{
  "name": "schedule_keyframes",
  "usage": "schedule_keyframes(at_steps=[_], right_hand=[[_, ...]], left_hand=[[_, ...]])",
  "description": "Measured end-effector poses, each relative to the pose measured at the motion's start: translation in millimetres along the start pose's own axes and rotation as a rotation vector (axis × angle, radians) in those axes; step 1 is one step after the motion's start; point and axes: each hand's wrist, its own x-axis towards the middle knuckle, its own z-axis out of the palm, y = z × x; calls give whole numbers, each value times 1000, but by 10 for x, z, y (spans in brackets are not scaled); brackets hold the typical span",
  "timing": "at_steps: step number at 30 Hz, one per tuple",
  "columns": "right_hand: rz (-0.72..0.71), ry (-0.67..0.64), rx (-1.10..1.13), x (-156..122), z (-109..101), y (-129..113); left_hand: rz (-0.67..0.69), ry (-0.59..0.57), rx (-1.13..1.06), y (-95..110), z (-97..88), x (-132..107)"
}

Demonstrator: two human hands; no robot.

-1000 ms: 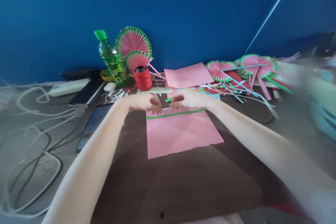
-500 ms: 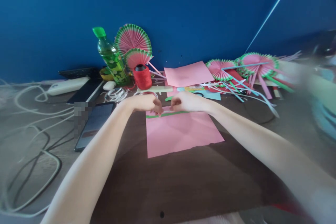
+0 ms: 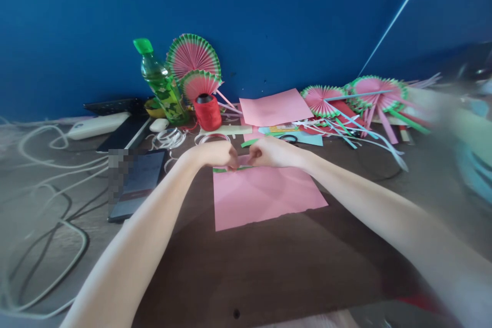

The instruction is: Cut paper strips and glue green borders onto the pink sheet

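Note:
A pink sheet of paper (image 3: 265,195) lies flat on the dark table, its near edge uneven. Along its far edge runs a green strip (image 3: 220,169), mostly covered by my fingers. My left hand (image 3: 221,155) is closed, with its fingertips pinching that far edge left of the middle. Close beside it, my right hand (image 3: 271,152) is also closed, its curled fingers on the same edge. Between the two hands a narrow band of the paper's edge looks raised or folded. The undersides of my fingers are hidden.
Behind stand a green bottle (image 3: 159,84), a red thread spool (image 3: 208,113) and pleated pink-green paper fans (image 3: 194,59). Another pink sheet (image 3: 274,107) leans near the blue wall. At left lie a phone (image 3: 140,182) and white cables (image 3: 57,164); paper strips (image 3: 357,130) lie at right.
Both hands have shifted slightly toward me at the paper's far edge. Less of the green strip shows, and more pink shows between my hands. The sheet's near part stays in place.

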Motion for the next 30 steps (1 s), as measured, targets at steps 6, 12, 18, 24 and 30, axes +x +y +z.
schedule_keyframes(at_steps=[6,12,18,24,30], right_hand=[[-11,-4,-10,-1,-6,-11],[3,-11,-23,16,5,5],[-5,1,-35,35,31,34],[6,0,-51,26,31,10],[4,-1,-58,26,29,14]], left_hand=[[2,1,9,41,3,-24],[-18,-15,18,45,16,19],[-66,8,49,75,31,29],[-66,22,42,86,42,16],[-96,48,56,117,61,33]])
